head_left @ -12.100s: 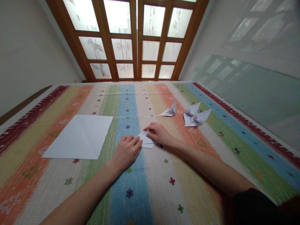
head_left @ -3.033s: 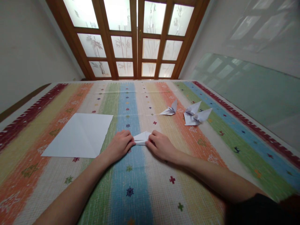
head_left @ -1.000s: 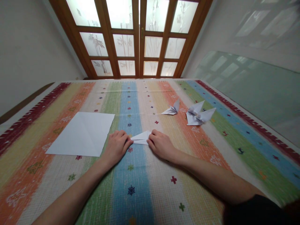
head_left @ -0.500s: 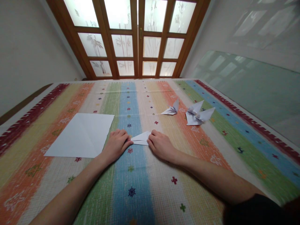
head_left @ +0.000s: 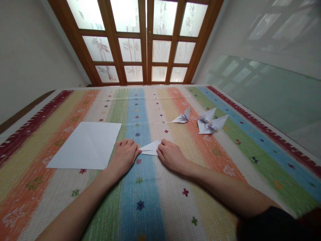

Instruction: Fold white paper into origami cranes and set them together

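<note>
A small folded white paper piece (head_left: 150, 148) lies on the striped cloth (head_left: 150, 201) between my hands. My left hand (head_left: 124, 156) rests knuckles up with its fingers curled, the fingertips pressing the paper's left point. My right hand (head_left: 170, 155) is curled too and pins the paper's right end to the cloth. Only the middle of the folded piece shows between the two hands.
A flat white sheet (head_left: 86, 145) with crease lines lies left of my left hand. Two finished paper cranes sit farther back on the right, a small one (head_left: 182, 117) and a larger one (head_left: 210, 124). Wooden glazed doors (head_left: 147, 40) stand beyond the far edge.
Since twelve seconds ago the folded piece has become narrower and pointed, and both hands have come to its ends. Over the last second the hands have hardly moved.
</note>
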`<state>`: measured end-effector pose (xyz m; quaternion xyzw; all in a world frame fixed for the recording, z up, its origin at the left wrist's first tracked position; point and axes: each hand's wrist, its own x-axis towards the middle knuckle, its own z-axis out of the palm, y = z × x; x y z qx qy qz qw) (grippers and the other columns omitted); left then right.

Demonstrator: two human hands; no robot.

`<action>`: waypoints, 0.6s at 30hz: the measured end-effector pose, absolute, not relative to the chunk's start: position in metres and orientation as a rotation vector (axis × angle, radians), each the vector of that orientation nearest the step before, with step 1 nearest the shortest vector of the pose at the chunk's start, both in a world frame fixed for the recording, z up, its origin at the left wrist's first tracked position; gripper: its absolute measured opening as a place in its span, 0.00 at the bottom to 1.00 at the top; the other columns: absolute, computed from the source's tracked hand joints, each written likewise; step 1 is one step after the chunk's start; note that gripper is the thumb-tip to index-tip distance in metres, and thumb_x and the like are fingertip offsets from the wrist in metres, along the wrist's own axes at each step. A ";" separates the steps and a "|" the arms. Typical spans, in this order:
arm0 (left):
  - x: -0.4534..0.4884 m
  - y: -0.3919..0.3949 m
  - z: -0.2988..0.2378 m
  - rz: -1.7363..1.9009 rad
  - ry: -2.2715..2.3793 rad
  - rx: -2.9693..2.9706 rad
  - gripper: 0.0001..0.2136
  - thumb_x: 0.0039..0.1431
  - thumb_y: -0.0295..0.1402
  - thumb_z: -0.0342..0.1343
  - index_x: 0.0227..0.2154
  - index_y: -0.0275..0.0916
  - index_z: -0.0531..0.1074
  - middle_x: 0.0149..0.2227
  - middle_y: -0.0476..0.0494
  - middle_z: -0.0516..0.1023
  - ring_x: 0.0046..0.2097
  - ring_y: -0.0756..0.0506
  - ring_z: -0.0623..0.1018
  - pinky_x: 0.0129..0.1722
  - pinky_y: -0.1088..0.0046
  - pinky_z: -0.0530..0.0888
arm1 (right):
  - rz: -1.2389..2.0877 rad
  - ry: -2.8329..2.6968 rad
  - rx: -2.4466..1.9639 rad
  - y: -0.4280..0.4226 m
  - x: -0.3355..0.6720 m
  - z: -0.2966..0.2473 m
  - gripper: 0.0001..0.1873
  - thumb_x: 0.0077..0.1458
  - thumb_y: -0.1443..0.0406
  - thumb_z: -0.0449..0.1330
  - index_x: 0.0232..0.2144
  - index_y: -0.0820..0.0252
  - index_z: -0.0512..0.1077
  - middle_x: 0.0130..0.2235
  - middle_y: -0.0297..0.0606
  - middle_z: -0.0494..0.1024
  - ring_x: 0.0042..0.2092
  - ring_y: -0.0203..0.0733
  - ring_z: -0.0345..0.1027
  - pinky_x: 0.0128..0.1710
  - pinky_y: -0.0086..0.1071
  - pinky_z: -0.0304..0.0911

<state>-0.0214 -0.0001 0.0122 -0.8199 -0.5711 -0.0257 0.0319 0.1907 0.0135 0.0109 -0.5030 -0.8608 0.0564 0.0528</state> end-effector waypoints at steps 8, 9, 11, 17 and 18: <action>-0.026 -0.024 0.010 -0.244 -1.603 -2.386 0.14 0.65 0.26 0.43 0.40 0.32 0.75 0.48 0.29 0.75 0.50 0.35 0.73 0.48 0.55 0.66 | 0.149 -2.614 -1.520 0.014 0.191 0.009 0.16 0.65 0.62 0.50 0.32 0.62 0.74 0.38 0.43 0.75 0.35 0.41 0.67 0.33 0.34 0.55; -0.023 -0.029 0.006 -0.288 -1.508 -2.446 0.15 0.66 0.28 0.42 0.46 0.31 0.73 0.52 0.29 0.74 0.54 0.35 0.71 0.52 0.55 0.65 | 0.141 -2.612 -1.518 0.014 0.191 0.009 0.16 0.65 0.62 0.50 0.32 0.62 0.74 0.38 0.43 0.75 0.35 0.41 0.67 0.33 0.34 0.55; -0.014 -0.040 -0.002 -0.285 -1.300 -2.633 0.23 0.68 0.42 0.43 0.57 0.30 0.65 0.61 0.29 0.67 0.63 0.34 0.64 0.60 0.55 0.60 | 0.124 -2.607 -1.512 0.013 0.190 0.009 0.16 0.65 0.62 0.50 0.32 0.62 0.74 0.38 0.43 0.75 0.36 0.42 0.68 0.33 0.34 0.55; -0.002 -0.050 -0.020 -0.168 -1.383 -2.788 0.43 0.59 0.61 0.41 0.65 0.27 0.54 0.67 0.24 0.55 0.68 0.32 0.55 0.64 0.52 0.56 | 0.105 -2.591 -1.510 0.011 0.189 0.009 0.14 0.65 0.63 0.50 0.33 0.61 0.73 0.38 0.43 0.74 0.37 0.44 0.67 0.35 0.36 0.56; -0.003 -0.050 -0.019 -0.159 -1.401 -2.789 0.44 0.59 0.62 0.42 0.65 0.28 0.53 0.67 0.24 0.54 0.68 0.32 0.55 0.64 0.52 0.56 | 0.100 -2.576 -1.516 0.011 0.190 0.009 0.13 0.64 0.62 0.50 0.35 0.61 0.72 0.38 0.43 0.74 0.38 0.45 0.67 0.36 0.37 0.56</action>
